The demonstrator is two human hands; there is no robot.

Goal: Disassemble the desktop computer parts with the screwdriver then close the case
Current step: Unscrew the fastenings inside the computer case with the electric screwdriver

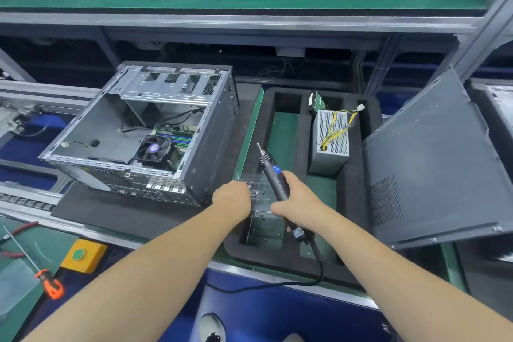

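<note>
The open grey computer case (211, 147) lies on a black mat at the left, with its motherboard and CPU fan (154, 150) still inside. My right hand (294, 200) grips the black electric screwdriver (273, 175), bit pointing up and away. My left hand (233, 200) reaches over a clear plastic screw box (258, 189) at the near left corner of the black foam tray (355, 183); its fingertips are hidden, so I cannot tell whether they pinch anything. In the tray stand the grey power supply (331, 139) with yellow cables and a green-boarded drive (316, 101).
The case's side panel (433, 164) leans at the right of the tray. A yellow box with a green button (83, 255) and an orange-handled screwdriver (50, 283) lie at the near left. The screwdriver's cord (305, 280) trails across the bench edge.
</note>
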